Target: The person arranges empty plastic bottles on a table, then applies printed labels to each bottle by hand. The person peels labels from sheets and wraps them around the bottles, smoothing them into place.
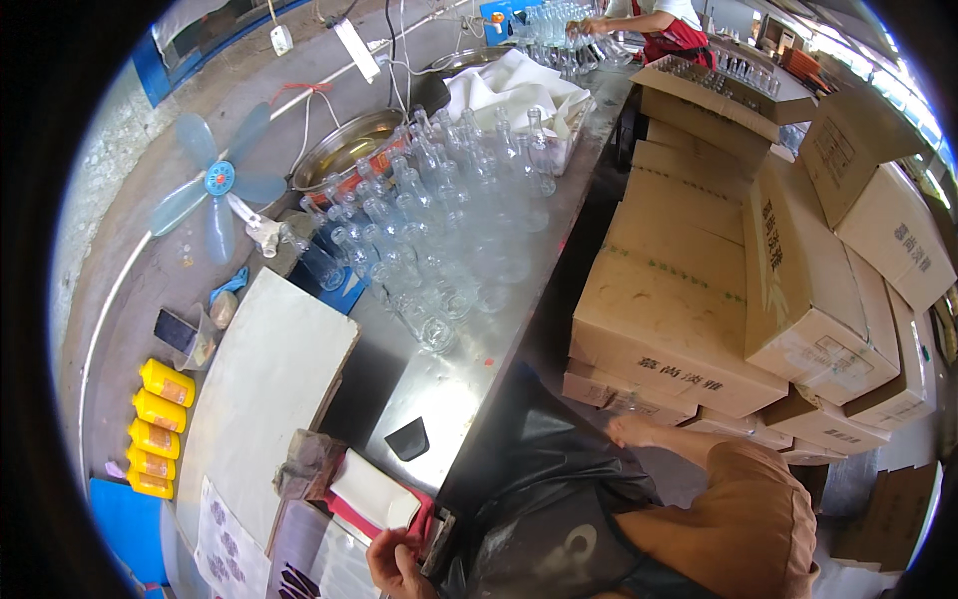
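Note:
My left hand [395, 567] is low in the picture, fingers curled, beside a folded white cloth [374, 491] on a red holder [424, 519]. Whether anything sits in those fingers is hidden. My right hand [629, 430] reaches out to the right, closed, in front of the stacked cartons. A faint clear shape shows at its fingertips, too indistinct to name. Ahead, many clear glass bottles [429, 240] crowd together on the metal table [439, 384]. A small black flat piece [408, 439] lies on the near part of that table.
Cardboard cartons [679, 290] are stacked along the right. On the left are a fan [219, 180], a white board [254, 369] and several yellow bottles [157, 409]. A metal basin [344, 150] and white cloth [514, 85] lie beyond. Another person [674, 30] handles glassware at the far end.

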Motion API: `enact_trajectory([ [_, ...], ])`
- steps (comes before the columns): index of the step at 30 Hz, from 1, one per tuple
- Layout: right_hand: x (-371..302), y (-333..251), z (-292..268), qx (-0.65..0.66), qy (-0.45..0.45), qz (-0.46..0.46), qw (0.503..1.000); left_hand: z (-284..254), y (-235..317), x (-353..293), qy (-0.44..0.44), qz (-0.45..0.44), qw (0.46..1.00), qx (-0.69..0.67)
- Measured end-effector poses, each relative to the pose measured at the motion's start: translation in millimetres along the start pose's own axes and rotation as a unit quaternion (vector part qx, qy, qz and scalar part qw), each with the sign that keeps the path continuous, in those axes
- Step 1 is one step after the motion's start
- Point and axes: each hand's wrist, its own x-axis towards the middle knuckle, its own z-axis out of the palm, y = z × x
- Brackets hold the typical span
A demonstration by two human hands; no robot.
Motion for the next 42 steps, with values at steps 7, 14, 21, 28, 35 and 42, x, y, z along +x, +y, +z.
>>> enact_trajectory([
  [7,24.4,-160.9,-41.1,0.006,0.328,-0.277,0.903,9.5,9.8,8.1,-0.087,0.044,0.994,-0.051],
  [14,35.9,-297.1,-15.3,0.049,0.23,-0.445,0.864,-1.9,7.6,7.1,-0.069,0.055,0.992,-0.088],
  [21,19.4,-407.1,-22.8,0.081,0.191,-0.52,0.829,-23.5,3.3,8.7,-0.039,0.062,0.993,-0.098],
  [28,-9.8,-497.4,-81.4,0.151,0.338,-0.612,0.699,-34.6,-1.5,12.3,-0.022,0.059,0.99,-0.129],
  [35,-73.4,-575.0,-97.2,0.139,0.369,-0.716,0.576,-40.3,-5.7,14.0,-0.022,0.079,0.984,-0.161],
  [42,-82.6,-580.7,-41.6,-0.044,0.339,-0.756,0.558,-33.9,-9.9,24.8,-0.054,0.078,0.979,-0.181],
])
